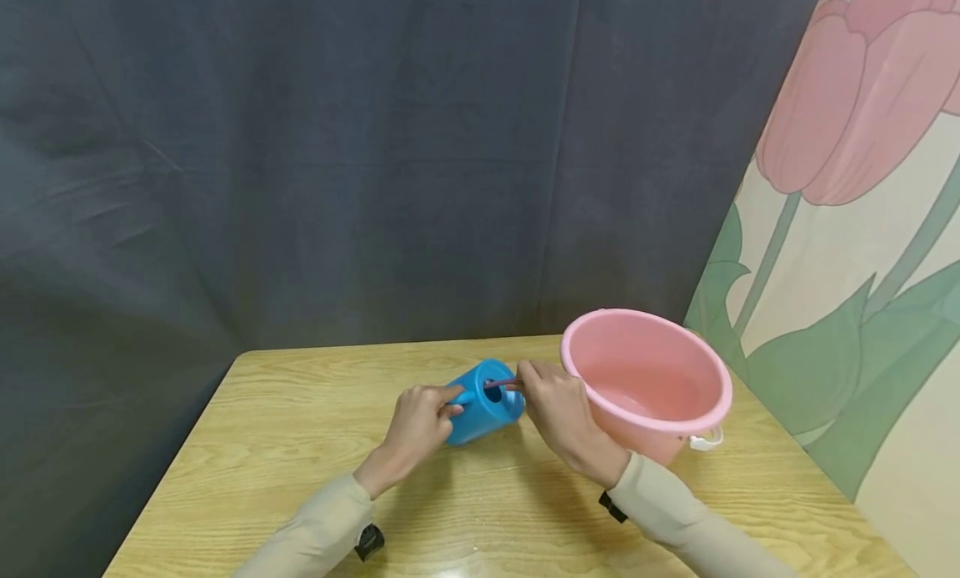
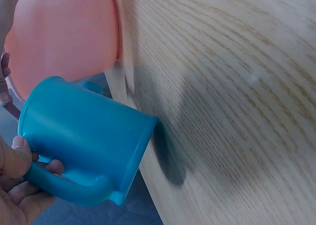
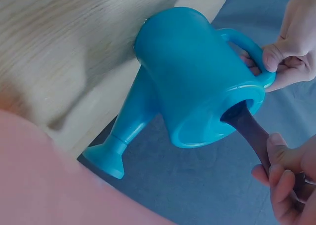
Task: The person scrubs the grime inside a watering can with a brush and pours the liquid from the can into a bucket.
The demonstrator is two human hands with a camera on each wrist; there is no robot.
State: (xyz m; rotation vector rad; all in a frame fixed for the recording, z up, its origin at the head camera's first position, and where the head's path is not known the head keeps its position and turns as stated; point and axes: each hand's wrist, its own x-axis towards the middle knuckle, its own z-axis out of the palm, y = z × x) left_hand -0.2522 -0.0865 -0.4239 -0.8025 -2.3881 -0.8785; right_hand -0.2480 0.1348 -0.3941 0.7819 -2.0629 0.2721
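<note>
A blue watering can (image 1: 472,424) tilts over the wooden table, its round top opening turned toward the right hand. My left hand (image 1: 420,421) grips the can's handle (image 3: 247,45), fingers wrapped through the loop. With my right hand (image 1: 558,404) I hold a dark maroon stick-like handle (image 3: 254,136) whose far end goes into the opening. What is on that end is hidden inside the can. The spout (image 3: 133,114), with its flared head, points down toward the table side in the right wrist view.
A pink bucket (image 1: 720,394) with a white handle fitting (image 1: 707,439) stands right beside my right hand. The wooden table (image 1: 300,419) ends at a dark curtain (image 1: 405,161) behind. A wall with painted tulips (image 1: 825,111) rises along the right side.
</note>
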